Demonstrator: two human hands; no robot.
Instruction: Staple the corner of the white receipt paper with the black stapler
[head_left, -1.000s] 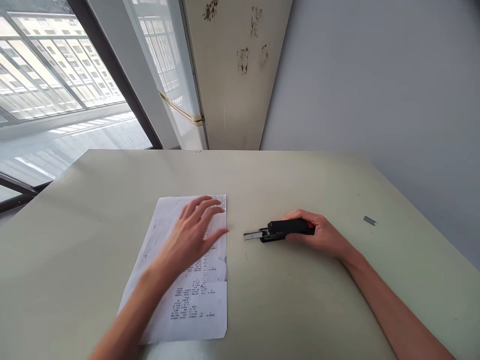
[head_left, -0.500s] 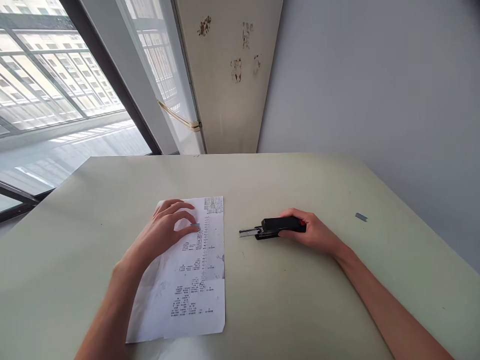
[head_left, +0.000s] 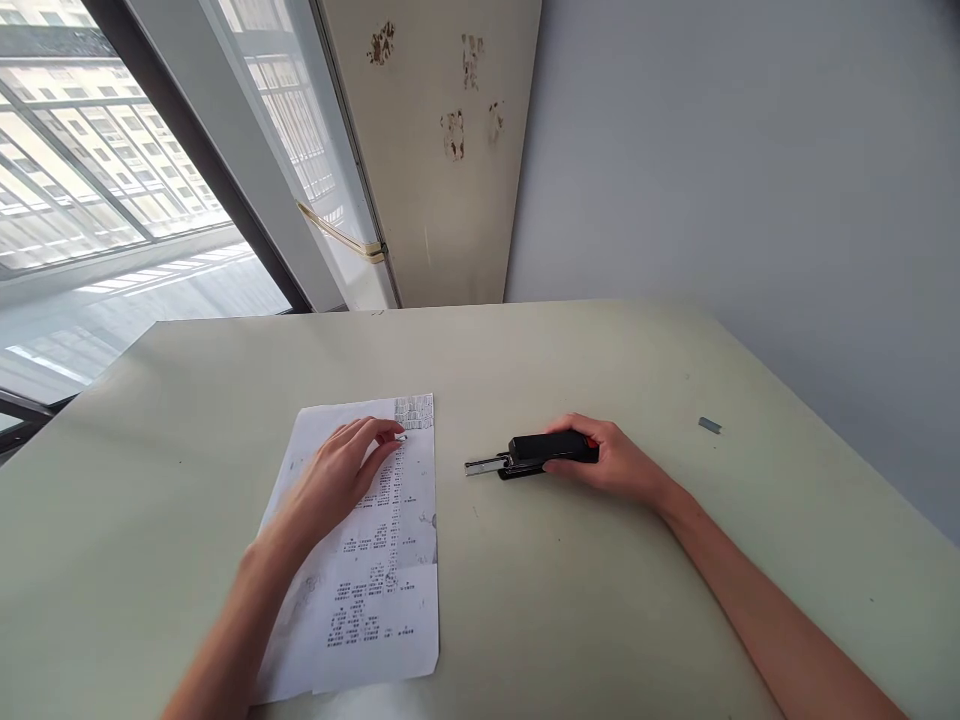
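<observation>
A printed sheet of paper [head_left: 375,560] lies on the pale green table [head_left: 570,600] in front of me. My left hand [head_left: 337,480] rests on the sheet's upper part, its fingertips pinched on a small silvery strip of staples [head_left: 402,437]. To the right lies a black stapler [head_left: 536,452] with its metal staple tray slid out towards the paper. My right hand [head_left: 611,462] is closed round the stapler's rear end and holds it down on the table.
A second small grey staple strip [head_left: 709,426] lies alone near the table's right edge. A grey wall stands to the right, a stained pillar [head_left: 435,150] behind the table, and a large window [head_left: 112,180] to the left.
My left hand has drawn back from the paper's top right corner, curled its flat fingers and pinched a small staple strip. The right hand has stayed on the stapler.
</observation>
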